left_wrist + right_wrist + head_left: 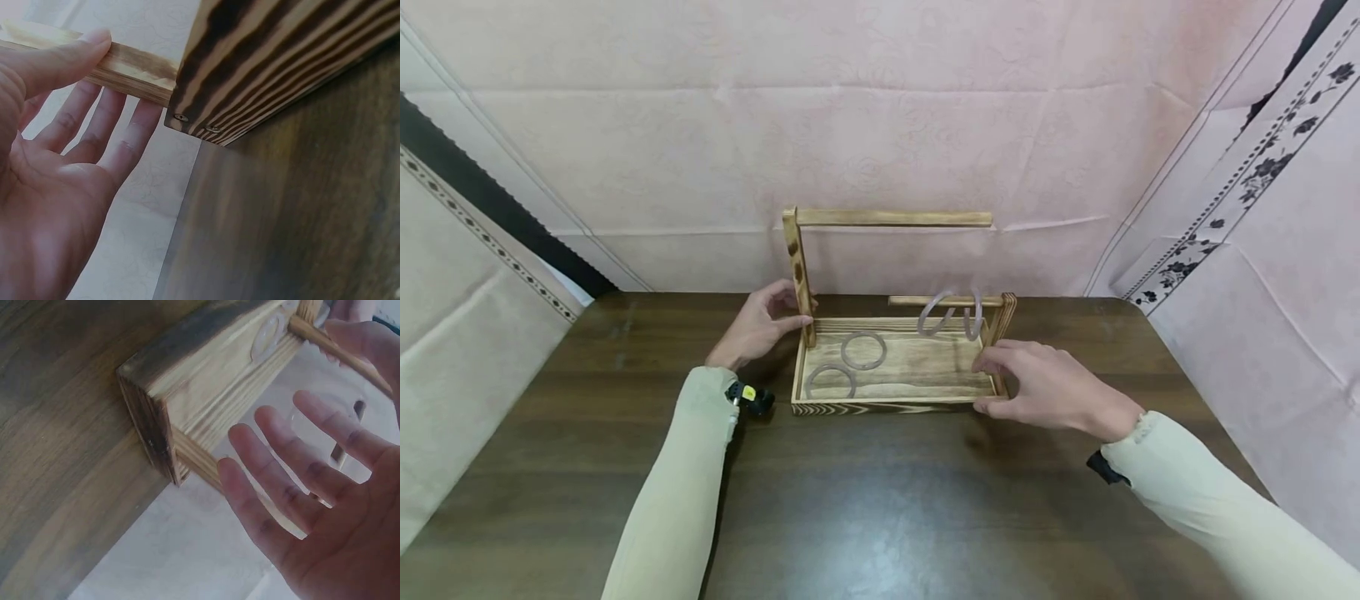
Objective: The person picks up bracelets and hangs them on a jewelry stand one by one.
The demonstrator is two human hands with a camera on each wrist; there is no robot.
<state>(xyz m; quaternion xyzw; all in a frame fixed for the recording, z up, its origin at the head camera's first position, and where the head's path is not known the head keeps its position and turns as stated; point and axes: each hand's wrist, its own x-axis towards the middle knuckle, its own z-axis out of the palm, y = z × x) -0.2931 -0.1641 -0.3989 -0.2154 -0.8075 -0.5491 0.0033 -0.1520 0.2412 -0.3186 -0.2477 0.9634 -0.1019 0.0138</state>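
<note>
A wooden rack stands on the table, with a shallow tray [925, 367] as its base. My left hand [763, 327] pinches the tall left post [799, 267] low down; in the left wrist view the thumb lies on one side and the fingers on the other. A long bar [895, 218] runs right from the post's top. At the tray's right end is my right hand [1052, 385], fingers straight and spread beside the short post [1004, 317] in the right wrist view. A grey ring [842, 350] and another ring [829, 367] lie in the tray; two rings [921, 317] hang on the short bar [904, 301].
The dark wooden table [865, 500] extends in front of the rack and to both sides. Behind it hangs a pale cloth [880, 142], close to the rack's back. More cloth with a floral border [1262, 167] flanks the table on the right.
</note>
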